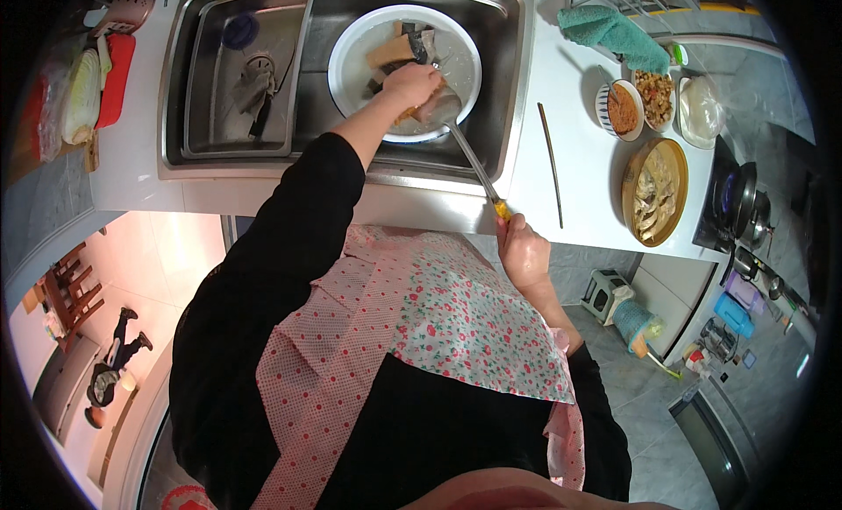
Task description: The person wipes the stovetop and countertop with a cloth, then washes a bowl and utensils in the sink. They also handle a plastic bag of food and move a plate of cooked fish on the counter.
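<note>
A white basin (337, 71) of water stands in the right sink bowl. Tan and dark food pieces (390, 52) lie in it; their kind is unclear. Over the basin's middle, my left hand (414, 85) has its fingers curled down among the pieces; whatever they pinch is hidden. Beside those fingers is the round metal head of a long-handled skimmer (445, 106), low in the basin and slanting over its front right rim. My right hand (524, 251) is closed round the yellow-ended handle, in front of the counter edge.
The left sink bowl (202, 98) holds a dark cloth-like item. On the right counter are a chopstick (550, 164), several bowls of food, a brown dish (656, 192) and a green towel (614, 38). Napa cabbage (82, 98) lies left, by a red board. Another person (110, 370) is beyond.
</note>
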### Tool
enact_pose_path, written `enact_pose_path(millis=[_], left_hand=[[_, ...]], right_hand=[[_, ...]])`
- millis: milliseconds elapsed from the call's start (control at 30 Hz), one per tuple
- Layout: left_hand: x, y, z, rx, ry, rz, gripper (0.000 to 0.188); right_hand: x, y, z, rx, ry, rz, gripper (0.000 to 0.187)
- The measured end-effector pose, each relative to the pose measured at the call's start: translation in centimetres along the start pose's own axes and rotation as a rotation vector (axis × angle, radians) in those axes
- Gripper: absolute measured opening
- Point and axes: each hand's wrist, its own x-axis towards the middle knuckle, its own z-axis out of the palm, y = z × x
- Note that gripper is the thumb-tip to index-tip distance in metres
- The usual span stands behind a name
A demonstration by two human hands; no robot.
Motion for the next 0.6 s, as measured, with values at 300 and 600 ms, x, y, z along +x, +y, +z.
enact_pose_path(millis=[300,600], left_hand=[[-1.9,-9.2,-2.6,0.276,-0.032,-0.01,0.042],[-3.1,-5.8,-1.4,-0.181,0.354,-0.284,0.037]], right_hand=[[-1.6,-0.7,1.7,0.601,-0.044,0.176,0.032],[2.9,2.9,-3.7,1.658,-0.324,0.568,0.03]])
